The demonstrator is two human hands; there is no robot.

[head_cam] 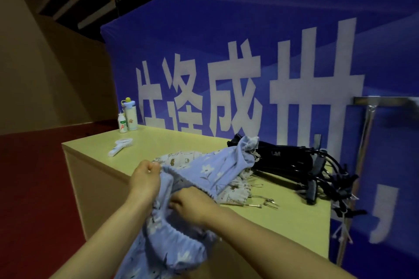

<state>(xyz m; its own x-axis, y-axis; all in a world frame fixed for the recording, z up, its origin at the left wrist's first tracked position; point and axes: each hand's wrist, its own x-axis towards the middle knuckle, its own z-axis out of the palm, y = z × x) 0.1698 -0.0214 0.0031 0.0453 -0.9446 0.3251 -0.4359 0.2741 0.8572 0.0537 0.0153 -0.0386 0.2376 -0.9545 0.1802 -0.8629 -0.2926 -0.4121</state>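
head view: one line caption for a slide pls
Left hand and right hand grip the elastic waistband of blue floral trousers over a table holding black hangers.

dim, soft, wide-angle edge warping

Head-worn view, forward-down, close over table (172,141)

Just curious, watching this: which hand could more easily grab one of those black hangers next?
Probably the right hand: it lies nearer the black hangers on its side, while the left hand pinches the blue floral garment farther away.
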